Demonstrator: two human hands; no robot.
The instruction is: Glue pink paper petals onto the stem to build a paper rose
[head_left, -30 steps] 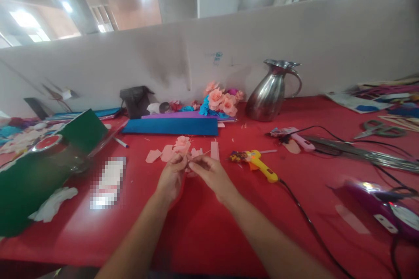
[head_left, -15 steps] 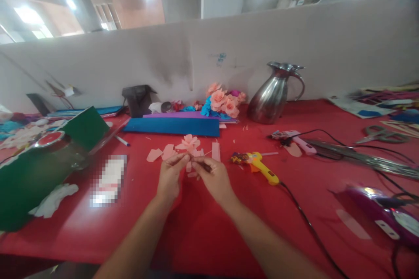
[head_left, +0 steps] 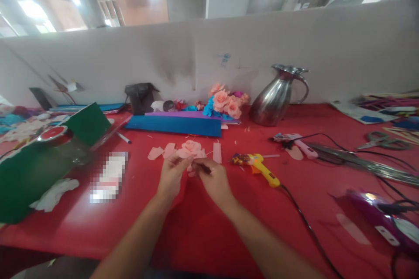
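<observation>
Just below the middle of the frame, the two hands come together, fingertips nearly touching. The left hand (head_left: 171,177) is closed to a pinch, thumb against fingers, at the base of a pink flower (head_left: 190,148), which sits just above the fingertips near the centre of the frame, its petals spread. The right hand (head_left: 213,179) is loosely curled, thumb and forefinger drawn together beside the flower's base; whether they grip anything is too small to tell.

Pale pink pieces (head_left: 155,153) lie on the red counter (head_left: 203,235) to the left of the flower, and a pink strip (head_left: 217,152) lies near it on the right. Further right, apart from the hands, is a yellow glue gun (head_left: 266,172). A blue sheet (head_left: 173,125) lies beyond the flower; behind that, a bunch of pink flowers (head_left: 221,101) rests beside a metal pitcher (head_left: 271,98), right of centre.
</observation>
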